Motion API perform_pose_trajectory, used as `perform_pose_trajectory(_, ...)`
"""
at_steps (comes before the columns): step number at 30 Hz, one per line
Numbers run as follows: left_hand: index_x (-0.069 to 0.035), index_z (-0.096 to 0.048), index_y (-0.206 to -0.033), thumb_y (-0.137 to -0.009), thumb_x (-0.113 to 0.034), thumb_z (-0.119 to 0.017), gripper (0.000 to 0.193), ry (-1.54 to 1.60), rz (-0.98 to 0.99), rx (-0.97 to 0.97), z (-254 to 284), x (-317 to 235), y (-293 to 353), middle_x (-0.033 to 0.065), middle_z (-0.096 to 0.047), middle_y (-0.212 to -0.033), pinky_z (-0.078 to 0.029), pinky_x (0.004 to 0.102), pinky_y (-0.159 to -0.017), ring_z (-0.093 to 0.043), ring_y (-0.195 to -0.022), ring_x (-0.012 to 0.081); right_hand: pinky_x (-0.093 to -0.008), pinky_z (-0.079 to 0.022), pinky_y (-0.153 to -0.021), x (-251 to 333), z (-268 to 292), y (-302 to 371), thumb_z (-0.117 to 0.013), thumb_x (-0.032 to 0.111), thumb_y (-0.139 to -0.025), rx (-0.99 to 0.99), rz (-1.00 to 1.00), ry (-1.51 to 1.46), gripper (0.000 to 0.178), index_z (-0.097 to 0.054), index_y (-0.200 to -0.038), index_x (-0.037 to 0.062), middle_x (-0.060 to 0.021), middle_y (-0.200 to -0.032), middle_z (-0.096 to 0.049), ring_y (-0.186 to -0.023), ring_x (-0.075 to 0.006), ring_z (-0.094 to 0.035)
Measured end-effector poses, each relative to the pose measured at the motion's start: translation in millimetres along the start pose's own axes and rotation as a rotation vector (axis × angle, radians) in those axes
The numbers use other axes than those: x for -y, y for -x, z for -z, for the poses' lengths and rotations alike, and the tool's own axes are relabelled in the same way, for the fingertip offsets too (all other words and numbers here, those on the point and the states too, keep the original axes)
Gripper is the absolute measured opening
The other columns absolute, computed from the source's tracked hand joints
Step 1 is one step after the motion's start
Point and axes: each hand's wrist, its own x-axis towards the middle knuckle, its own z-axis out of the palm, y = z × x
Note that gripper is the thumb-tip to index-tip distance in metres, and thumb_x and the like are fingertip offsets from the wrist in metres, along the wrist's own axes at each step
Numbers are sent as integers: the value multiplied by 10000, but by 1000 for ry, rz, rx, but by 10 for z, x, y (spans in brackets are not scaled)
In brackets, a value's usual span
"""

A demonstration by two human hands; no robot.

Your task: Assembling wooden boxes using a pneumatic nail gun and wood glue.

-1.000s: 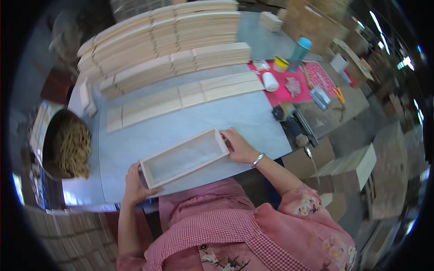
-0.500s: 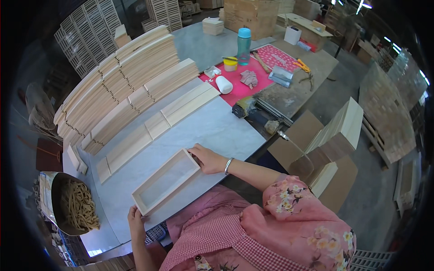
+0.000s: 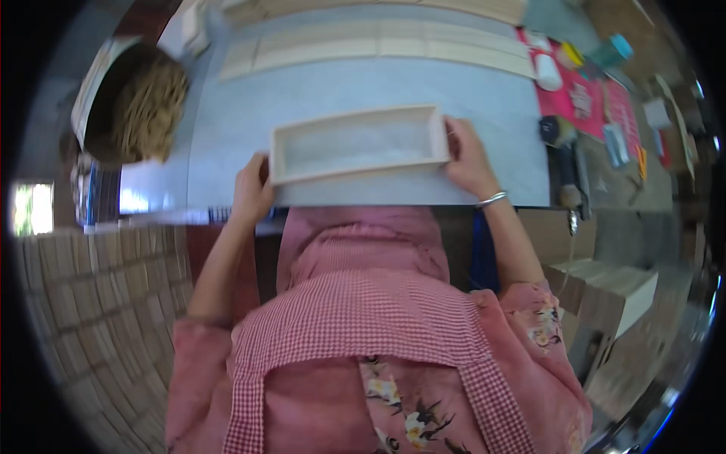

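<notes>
A long rectangular frame [image 3: 359, 172] of pale wood lies at the table's near side, with the table's pale grey top showing through its middle. At its left end is my left hand [image 3: 253, 189], fingers closed on the corner. My right hand [image 3: 469, 160], with a silver bangle at the wrist, grips the opposite short end. Fingertips of both hands are partly hidden behind the frame. Beyond it, a row of flat wooden boards [image 3: 333, 44] lies end to end across the table.
At the left stands a bin [image 3: 94, 113] of curled tan strips. To the right, a dark power tool [image 3: 563, 151] lies by a pink mat [image 3: 582, 106] with a white bottle [image 3: 547, 72] and a teal bottle [image 3: 611, 51]. Stacked boards [image 3: 605, 291] stand lower right.
My view has swung round and downward, so the frame now appears nearly level instead of slanted. Both hands keep their places at its two ends.
</notes>
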Motion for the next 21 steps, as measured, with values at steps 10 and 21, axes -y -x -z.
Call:
perform_pose_trajectory(10, -22, -621, -1179, -916, -126, -649, 285, 754, 196, 10, 166, -67, 158, 83, -636, -1048, -467, 289, -874, -565, -938, 171, -252, -495, -829, 198, 103, 226, -611, -11, -896, -2, -232, -333, 343, -586, -1237, -17, -72, -1102, -609, -908, -165, -584)
perform_pose_trajectory(21, -38, -617, -1180, -837, -36, -720, 358, 834, 238, 343, 358, 157, -175, 87, -638, -1062, -474, 278, -887, -588, -939, 167, -235, -462, -719, 362, 138, 203, -606, 57, -911, 134, -387, -535, 353, -513, -1248, 12, -53, -1022, -584, -839, -135, -535)
